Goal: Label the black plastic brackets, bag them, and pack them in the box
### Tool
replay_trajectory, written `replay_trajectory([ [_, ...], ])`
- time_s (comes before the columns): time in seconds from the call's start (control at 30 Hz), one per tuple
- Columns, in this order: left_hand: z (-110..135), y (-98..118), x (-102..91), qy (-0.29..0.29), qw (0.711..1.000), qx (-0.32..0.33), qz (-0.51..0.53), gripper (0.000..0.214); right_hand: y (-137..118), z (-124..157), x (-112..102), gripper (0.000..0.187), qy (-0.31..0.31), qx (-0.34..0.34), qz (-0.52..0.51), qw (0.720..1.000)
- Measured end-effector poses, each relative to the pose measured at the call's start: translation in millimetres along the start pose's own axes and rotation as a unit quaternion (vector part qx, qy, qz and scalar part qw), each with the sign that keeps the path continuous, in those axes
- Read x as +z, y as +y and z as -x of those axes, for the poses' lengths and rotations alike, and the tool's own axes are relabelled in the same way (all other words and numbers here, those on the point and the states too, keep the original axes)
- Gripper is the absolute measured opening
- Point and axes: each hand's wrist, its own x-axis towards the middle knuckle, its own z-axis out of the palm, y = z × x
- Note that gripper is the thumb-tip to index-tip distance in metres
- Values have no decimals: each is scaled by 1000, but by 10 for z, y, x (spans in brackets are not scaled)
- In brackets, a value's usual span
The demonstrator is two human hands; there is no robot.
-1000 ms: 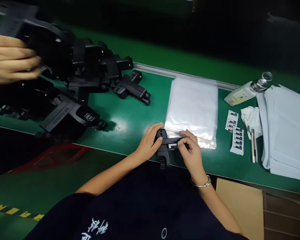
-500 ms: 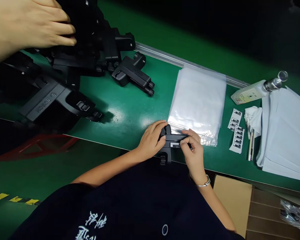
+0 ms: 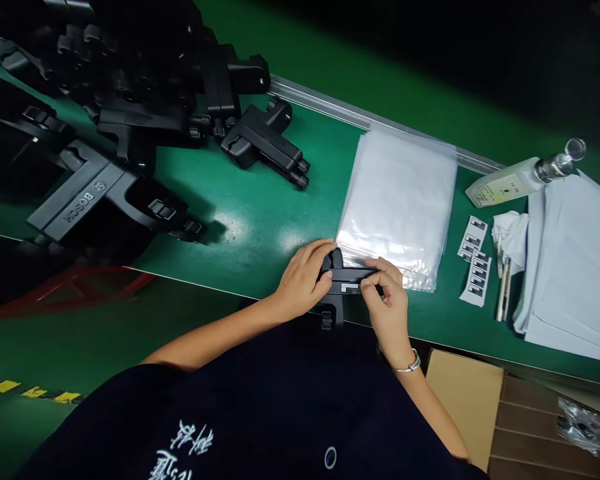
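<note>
I hold a small black plastic part (image 3: 344, 283) at the near edge of the green table (image 3: 260, 220). My left hand (image 3: 303, 280) grips its left end, fingers curled round it. My right hand (image 3: 387, 303) pinches its right end, thumb and forefinger pressing on a small white label on the part's top face. A silver bracelet sits on my right wrist. The part's lower stem hangs over the table edge.
A stack of clear plastic bags (image 3: 397, 203) lies just beyond my hands. Black plastic housings (image 3: 125, 113) are piled at the left, one (image 3: 265, 143) lying apart. Label strips (image 3: 475, 260), a bottle (image 3: 520, 180), a cloth and white sheets (image 3: 575, 260) lie at the right. A cardboard box (image 3: 465, 400) stands below the table.
Another person's hand at the upper left, handling the black housings, has left the view. My hands stay on the small part; the right fingers shifted slightly on the label.
</note>
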Motion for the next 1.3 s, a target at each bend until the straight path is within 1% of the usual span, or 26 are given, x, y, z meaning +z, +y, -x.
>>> replay_trajectory([
  [0.33,2,3,-2,-4,1000,-9,3,45,-8,-5,0,18,-3,-2,2,1000],
  [0.57,-10,3,15,-3,1000,-9,1,46,17,5,5,18,-4,-11,27,1000],
  [0.63,1,1,7,8,1000,-4,0,46,18,5,4,17,-4,-15,31,999],
  [0.7,31,-11,-23,38,999,24,-6,46,15,1,3,17,-3,-17,36,999],
  [0.73,52,-21,-46,51,997,55,-15,44,11,-2,4,17,-3,-19,37,999],
  [0.77,74,-33,-73,52,994,96,-26,42,8,-4,7,18,-3,-22,38,999],
  [0.8,94,-47,-102,38,989,141,-40,38,4,-5,13,18,-3,-25,40,999],
  [0.83,112,-61,-130,10,982,182,-56,35,1,-4,20,17,-4,-27,41,999],
  [0.9,131,-87,-176,-61,967,233,-86,30,0,2,36,17,-4,-30,45,999],
  [0.97,129,-108,-203,-101,958,246,-107,30,15,12,28,17,-6,-31,50,998],
  [1.03,112,-127,-221,-111,954,251,-119,31,55,16,-36,18,-11,-30,45,998],
  [1.13,68,-144,-260,-118,949,266,-124,32,166,-9,-246,10,4,-28,-11,1000],
  [1.17,49,-145,-280,-121,946,274,-124,31,209,-27,-329,18,-10,-33,-22,999],
  [1.2,27,-144,-301,-122,942,285,-125,31,252,-47,-404,30,-40,-45,-19,998],
  [1.23,2,-138,-324,-121,937,301,-128,31,292,-69,-464,42,-81,-61,0,995],
  [1.27,-25,-130,-346,-118,931,319,-133,31,326,-89,-506,49,-124,-80,29,989],
  [1.3,-53,-119,-365,-113,924,338,-141,30,355,-107,-526,52,-155,-97,59,981],
])
